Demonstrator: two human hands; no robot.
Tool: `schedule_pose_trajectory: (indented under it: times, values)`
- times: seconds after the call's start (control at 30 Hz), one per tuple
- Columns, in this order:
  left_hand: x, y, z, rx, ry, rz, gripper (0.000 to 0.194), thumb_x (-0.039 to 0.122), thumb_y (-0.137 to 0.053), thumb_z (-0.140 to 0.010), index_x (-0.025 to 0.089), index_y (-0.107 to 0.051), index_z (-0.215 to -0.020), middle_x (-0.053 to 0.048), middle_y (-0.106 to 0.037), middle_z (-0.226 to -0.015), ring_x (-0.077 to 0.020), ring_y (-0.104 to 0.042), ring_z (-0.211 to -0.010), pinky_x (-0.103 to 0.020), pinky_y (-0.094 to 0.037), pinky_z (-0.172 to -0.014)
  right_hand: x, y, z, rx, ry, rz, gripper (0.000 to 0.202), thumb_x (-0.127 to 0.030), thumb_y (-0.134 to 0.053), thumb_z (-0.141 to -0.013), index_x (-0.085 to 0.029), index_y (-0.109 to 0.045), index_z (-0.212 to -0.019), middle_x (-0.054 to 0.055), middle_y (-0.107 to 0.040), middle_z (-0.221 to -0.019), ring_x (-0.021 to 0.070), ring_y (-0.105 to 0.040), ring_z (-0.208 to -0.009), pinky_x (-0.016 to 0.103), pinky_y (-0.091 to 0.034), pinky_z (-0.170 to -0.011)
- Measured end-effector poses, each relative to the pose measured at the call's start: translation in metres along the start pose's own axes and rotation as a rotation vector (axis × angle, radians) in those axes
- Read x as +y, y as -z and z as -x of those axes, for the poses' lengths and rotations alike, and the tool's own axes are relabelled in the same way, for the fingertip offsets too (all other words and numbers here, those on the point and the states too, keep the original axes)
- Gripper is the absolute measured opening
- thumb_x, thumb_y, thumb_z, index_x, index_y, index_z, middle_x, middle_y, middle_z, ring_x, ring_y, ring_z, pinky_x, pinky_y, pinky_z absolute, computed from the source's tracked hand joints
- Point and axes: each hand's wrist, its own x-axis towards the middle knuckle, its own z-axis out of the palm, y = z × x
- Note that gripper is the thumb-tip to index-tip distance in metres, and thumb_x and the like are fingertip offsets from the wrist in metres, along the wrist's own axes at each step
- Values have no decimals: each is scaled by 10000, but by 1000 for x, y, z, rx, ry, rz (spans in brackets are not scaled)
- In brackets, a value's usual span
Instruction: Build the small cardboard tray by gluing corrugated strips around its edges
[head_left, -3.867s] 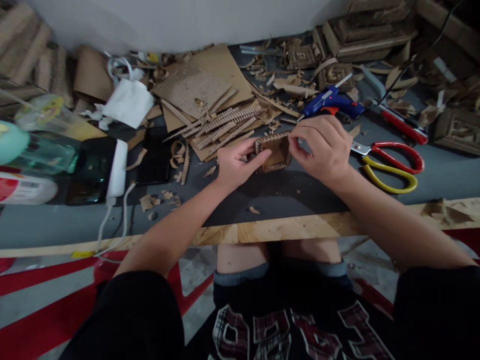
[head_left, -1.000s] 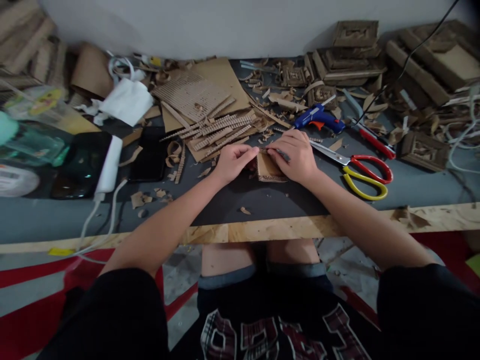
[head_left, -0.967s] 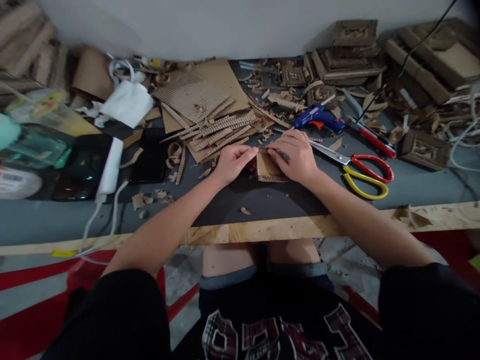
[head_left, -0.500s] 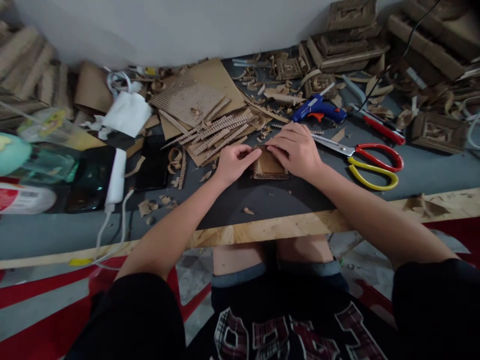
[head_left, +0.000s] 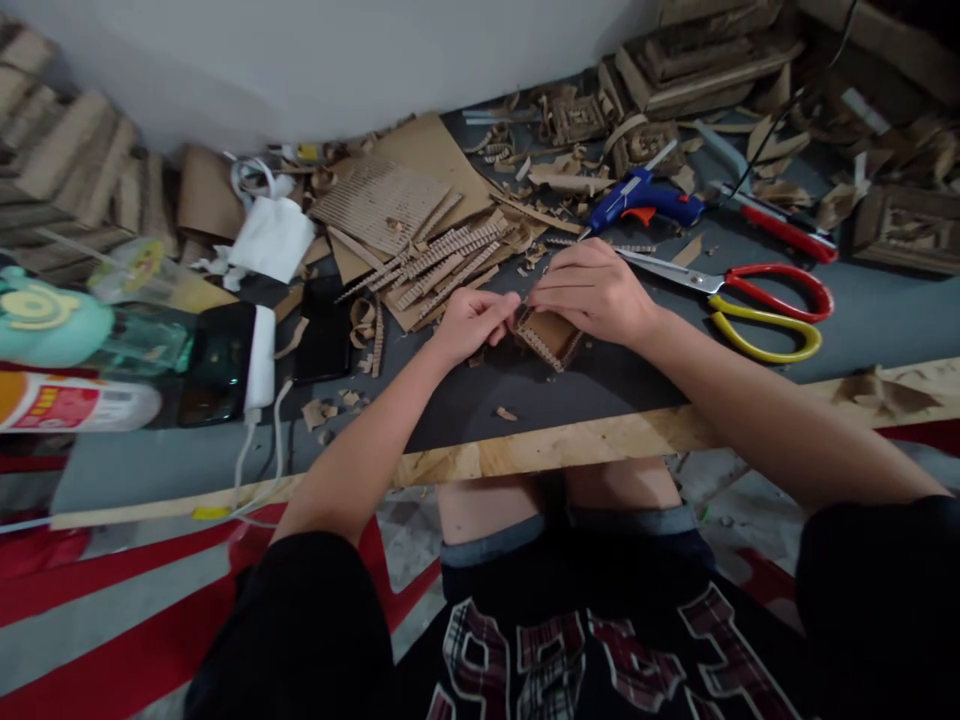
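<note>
A small cardboard box [head_left: 550, 338] with corrugated walls lies on the dark table just in front of me, turned at an angle. My right hand [head_left: 596, 290] grips its far right side, fingers pressed together over the rim. At the box's left corner my left hand [head_left: 480, 322] is closed in a pinch, and what lies between thumb and finger is too small to make out. Behind my left hand is a pile of corrugated strips [head_left: 442, 265]. A blue glue gun [head_left: 637, 200] rests beyond my right hand, with scissors [head_left: 716, 285] to the right.
Left: a black phone [head_left: 322, 330], a white power bank [head_left: 260, 360] with cable, bottles and a white tissue pack [head_left: 271, 235]. Back right: stacked cardboard frames [head_left: 697, 70] and a red-handled cutter [head_left: 791, 228]. Cardboard scraps are scattered about. The wooden table edge [head_left: 525, 450] runs near my lap.
The box has turned and tilted, one corner now pointing toward me. My left fingers have curled in more at its left corner. The whole view has shifted slightly.
</note>
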Motion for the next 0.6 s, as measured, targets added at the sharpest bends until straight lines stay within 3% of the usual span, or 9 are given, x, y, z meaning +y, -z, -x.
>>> schedule_pose_trajectory:
  times: [0.1, 0.23, 0.37, 0.5, 0.6]
  values:
    - [8, -1, 3, -70, -23, -53, 633, 764, -793, -637, 146, -661, -607, -6, -572, -477, -51, -430, -418, -215, -296, -421, -2, 2, 1, -15, 39, 7, 339, -373, -440, -1064, -338, -777, -1083, -17, -788, -1074, 203, -666, -1094, 437, -493, -951]
    - [6, -2, 6, -83, 58, 16, 577, 680, -832, -656, 130, -736, -801, 35, -542, -458, -49, -402, -374, -207, -274, -389, -4, -1, 2, 32, 36, -33, 294, -342, -502, -1034, -328, -741, -1205, 24, -750, -1248, 228, -648, -1199, 475, -512, -1006]
    - [-1, 1, 5, -45, 53, 50, 507, 649, -822, -711, 157, -714, -763, 25, -573, -436, -44, -397, -341, -183, -250, -361, -6, -1, 4, 143, -47, -47, 300, -330, -539, -997, -321, -725, -1231, 41, -726, -1275, 278, -634, -1231, 551, -489, -1041]
    - [-2, -1, 2, 51, 20, 65, 562, 715, -807, -680, 168, -702, -753, 40, -557, -426, -52, -437, -337, -169, -299, -349, -13, 0, 5, 126, -24, -22, 258, -346, -582, -961, -351, -736, -1168, 11, -746, -1183, 286, -636, -1204, 553, -482, -1020]
    - [-3, -7, 1, 162, 38, 108, 601, 747, -810, -637, 167, -685, -731, 53, -534, -413, -57, -434, -315, -178, -284, -328, -19, -1, 3, 138, -83, 35, 211, -332, -596, -943, -322, -752, -1085, 23, -732, -1236, 302, -616, -1226, 560, -471, -1017]
